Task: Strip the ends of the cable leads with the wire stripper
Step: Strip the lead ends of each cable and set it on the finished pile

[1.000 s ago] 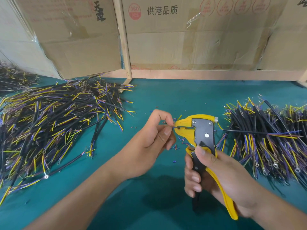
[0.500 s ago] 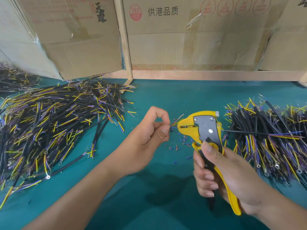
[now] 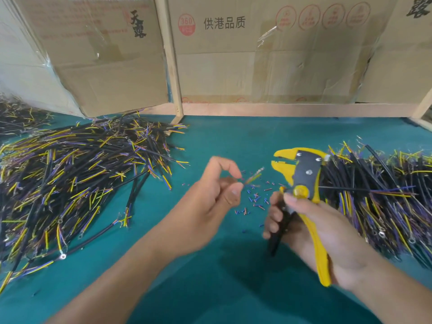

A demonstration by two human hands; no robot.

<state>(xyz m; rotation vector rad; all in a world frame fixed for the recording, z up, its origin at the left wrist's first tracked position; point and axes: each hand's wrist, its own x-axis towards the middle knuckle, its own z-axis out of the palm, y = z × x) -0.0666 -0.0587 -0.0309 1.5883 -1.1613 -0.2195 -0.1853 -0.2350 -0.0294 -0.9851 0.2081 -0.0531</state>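
Hands work over a green desk (image 3: 233,136). The left hand (image 3: 211,192) sits near the middle, and its fingers (image 3: 233,191) pinch a thin cable lead (image 3: 253,176) between the thumb and the first finger. The lead sticks out to the right and a little up, and its tip looks blurry. It is near the wire stripper (image 3: 301,176) but does not touch it. The right hand (image 3: 313,228) holds the yellow and black wire stripper by its handles, with the fingers curled round the dark handle and the thumb resting by the round yellow knob. The yellow beak of the tool points left, toward the lead, and its two halves stand a little apart. Lots of tiny cut bits (image 3: 254,199) in blue, red and purple lie on the desk between the two hands. A big pile of black cables (image 3: 70,178) with yellow, purple and orange ends lies on the left side of the desk. Another pile of cables (image 3: 378,195) lies on the right, just behind the tool and the right hand. One thin black cable sticks out flat across that right pile. Brown cardboard boxes (image 3: 257,66) stand along the back of the desk, with a wooden post (image 3: 171,66) between two of them.
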